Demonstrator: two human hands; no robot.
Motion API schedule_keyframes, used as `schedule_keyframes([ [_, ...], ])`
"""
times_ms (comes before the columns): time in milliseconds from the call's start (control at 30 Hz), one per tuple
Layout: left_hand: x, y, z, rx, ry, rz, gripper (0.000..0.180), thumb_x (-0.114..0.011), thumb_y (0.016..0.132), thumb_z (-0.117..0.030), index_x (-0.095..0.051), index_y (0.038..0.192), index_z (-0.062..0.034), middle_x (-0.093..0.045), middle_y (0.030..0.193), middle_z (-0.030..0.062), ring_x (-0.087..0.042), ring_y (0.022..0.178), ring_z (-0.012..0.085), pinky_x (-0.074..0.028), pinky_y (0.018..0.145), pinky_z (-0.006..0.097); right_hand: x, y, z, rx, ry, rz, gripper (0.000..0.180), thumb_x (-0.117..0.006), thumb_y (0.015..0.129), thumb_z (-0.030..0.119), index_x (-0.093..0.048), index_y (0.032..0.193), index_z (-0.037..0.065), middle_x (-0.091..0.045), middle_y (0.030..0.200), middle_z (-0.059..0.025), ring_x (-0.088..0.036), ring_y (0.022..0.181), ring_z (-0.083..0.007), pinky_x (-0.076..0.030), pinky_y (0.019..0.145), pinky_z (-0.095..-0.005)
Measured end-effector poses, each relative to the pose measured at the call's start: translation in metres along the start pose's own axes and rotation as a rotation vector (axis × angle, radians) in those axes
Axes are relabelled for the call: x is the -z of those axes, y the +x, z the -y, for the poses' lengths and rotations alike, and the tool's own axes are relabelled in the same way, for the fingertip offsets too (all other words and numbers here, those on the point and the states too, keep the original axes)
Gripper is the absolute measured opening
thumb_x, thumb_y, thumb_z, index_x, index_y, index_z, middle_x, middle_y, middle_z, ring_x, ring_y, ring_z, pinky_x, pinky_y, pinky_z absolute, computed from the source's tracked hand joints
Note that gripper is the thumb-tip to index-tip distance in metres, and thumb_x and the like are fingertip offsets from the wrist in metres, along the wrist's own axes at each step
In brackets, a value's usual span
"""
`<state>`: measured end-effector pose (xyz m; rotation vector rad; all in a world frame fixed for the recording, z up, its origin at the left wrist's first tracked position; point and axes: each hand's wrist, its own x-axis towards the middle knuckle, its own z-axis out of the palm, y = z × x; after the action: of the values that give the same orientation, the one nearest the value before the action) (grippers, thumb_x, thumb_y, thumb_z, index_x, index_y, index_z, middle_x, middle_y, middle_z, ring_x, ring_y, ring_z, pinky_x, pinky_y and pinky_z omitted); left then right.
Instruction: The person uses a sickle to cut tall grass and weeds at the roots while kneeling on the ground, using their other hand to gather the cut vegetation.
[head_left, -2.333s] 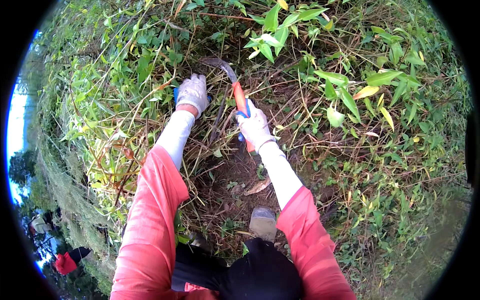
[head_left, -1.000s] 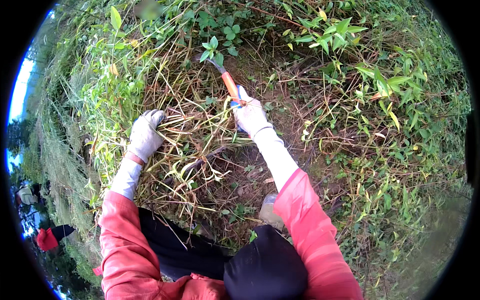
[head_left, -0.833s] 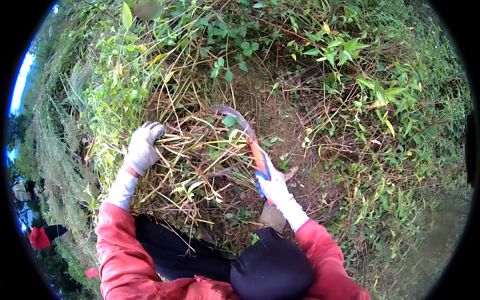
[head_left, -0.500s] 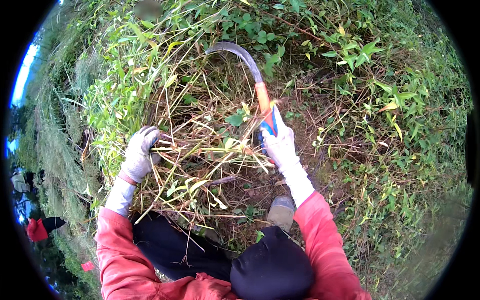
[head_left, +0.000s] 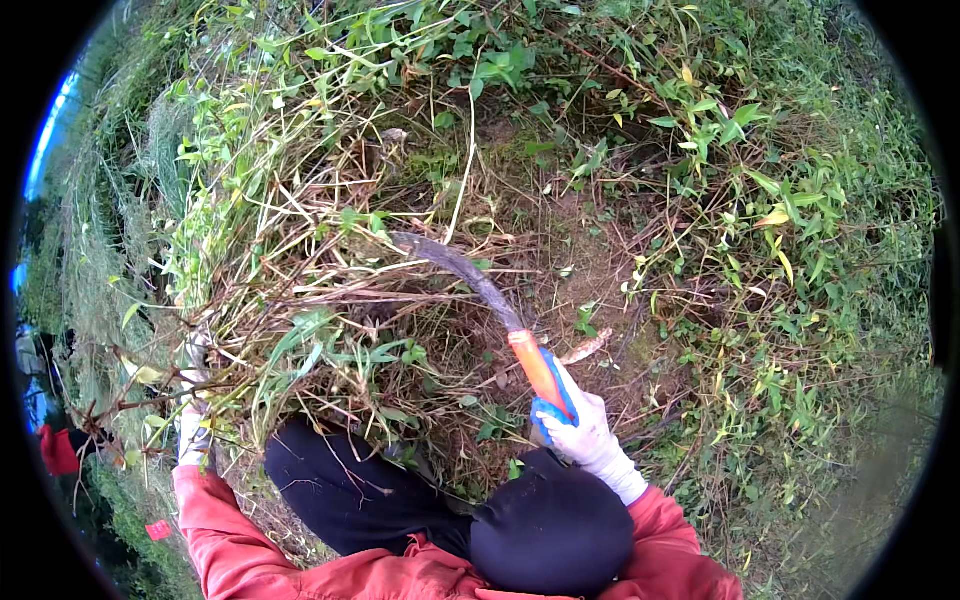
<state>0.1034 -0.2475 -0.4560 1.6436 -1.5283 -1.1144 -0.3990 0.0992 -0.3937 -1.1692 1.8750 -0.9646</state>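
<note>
My right hand [head_left: 585, 430], in a white glove, grips the orange and blue handle of a sickle [head_left: 480, 290]. Its dark curved blade reaches up and left into a heap of cut grass and weeds [head_left: 320, 300]. My left hand [head_left: 195, 405], also gloved, is half hidden under the left side of that heap and holds the stalks. Red sleeves cover both my arms, and my black trousers [head_left: 360, 490] show at the bottom.
Bare brown soil [head_left: 590, 260] lies right of the blade. Leafy green weeds [head_left: 760, 200] stand all around. At the far left edge, a small red figure [head_left: 60, 450] shows in the distance.
My right hand has pulled the sickle down and toward me, the blade now dragging through the heap. The left hand has slid lower and further left, under the gathered stalks.
</note>
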Motion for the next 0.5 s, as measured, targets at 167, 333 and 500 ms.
schedule_keyframes([
  [167,-0.006,-0.063,-0.007,-0.069,0.159,-0.311,0.038,-0.06,0.085,-0.024,-0.052,0.113,-0.0013,-0.056,0.108,0.0165,-0.054,0.103,0.0286,-0.043,0.09,0.04,0.003,0.039,0.028,-0.113,0.629,-0.005,0.062,-0.055,0.083,0.003,-0.033,0.141,0.008,-0.062,0.081,-0.008,-0.059,0.059,-0.0127,-0.05,0.054,-0.0269],
  [333,-0.023,-0.12,-0.015,-0.064,0.284,-0.512,0.042,-0.063,0.084,-0.022,-0.049,0.117,-0.0006,-0.054,0.114,0.0167,-0.051,0.107,0.0271,-0.041,0.092,0.039,0.052,0.073,0.018,-0.321,0.799,-0.362,0.059,-0.048,0.089,0.001,-0.029,0.144,0.01,-0.055,0.073,-0.0031,-0.051,0.055,-0.0078,-0.044,0.046,-0.0226],
  [500,-0.035,-0.173,-0.031,-0.047,0.379,-0.646,0.047,-0.066,0.082,-0.019,-0.047,0.121,0.0002,-0.051,0.12,0.0168,-0.049,0.111,0.0257,-0.039,0.094,0.037,0.07,0.073,-0.008,-0.249,0.827,-0.413,0.064,-0.05,0.087,-0.002,-0.027,0.145,0.013,-0.054,0.076,-0.0025,-0.053,0.059,-0.0085,-0.045,0.048,-0.0232],
])
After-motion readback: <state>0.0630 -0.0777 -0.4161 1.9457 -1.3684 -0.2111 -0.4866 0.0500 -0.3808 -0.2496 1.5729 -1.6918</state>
